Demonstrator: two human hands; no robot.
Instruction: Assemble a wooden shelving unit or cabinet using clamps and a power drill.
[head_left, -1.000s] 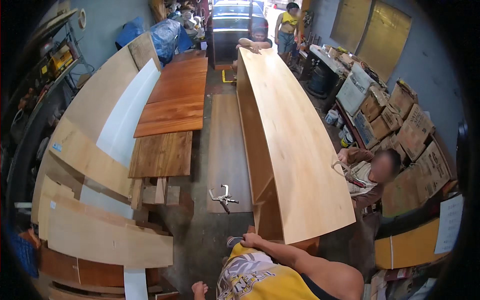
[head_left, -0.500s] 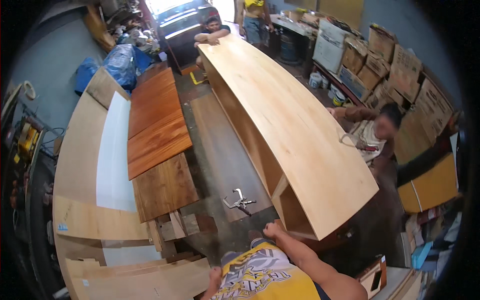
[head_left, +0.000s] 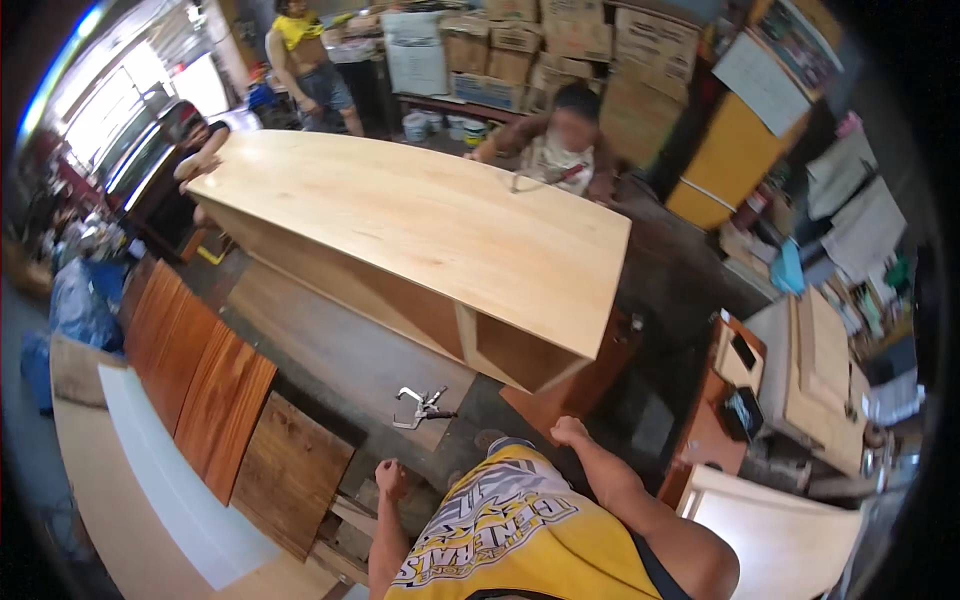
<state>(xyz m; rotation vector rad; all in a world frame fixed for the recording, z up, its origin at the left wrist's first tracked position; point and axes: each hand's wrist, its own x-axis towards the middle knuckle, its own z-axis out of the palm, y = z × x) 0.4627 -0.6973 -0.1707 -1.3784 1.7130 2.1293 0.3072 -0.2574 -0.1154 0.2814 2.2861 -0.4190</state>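
My left hand (head_left: 392,478) hangs loosely curled beside the yellow printed shirt (head_left: 530,535) I wear, with nothing seen in it. My right hand (head_left: 570,430) is closed in a fist, apart from the cabinet and below its near corner. A long pale plywood cabinet (head_left: 420,225) lies ahead, its compartments facing me. On a grey-brown board (head_left: 330,325) on the floor lies a metal locking clamp (head_left: 422,407), between my hands and the cabinet. One person (head_left: 205,150) leans on the cabinet's far left end. Another person (head_left: 560,140) is at its far side, next to a C-shaped clamp (head_left: 545,182).
Reddish wood panels (head_left: 200,370), a brown board (head_left: 290,470) and a white-faced sheet (head_left: 180,480) lie at left. A desk (head_left: 705,420) with dark devices stands at right. Cardboard boxes (head_left: 655,60) are stacked behind. A third person (head_left: 305,70) stands at the back.
My view has turned right, so the cabinet lies more crosswise and the desk shows at right. My left hand has risen farther into view. Both hands stay curled.
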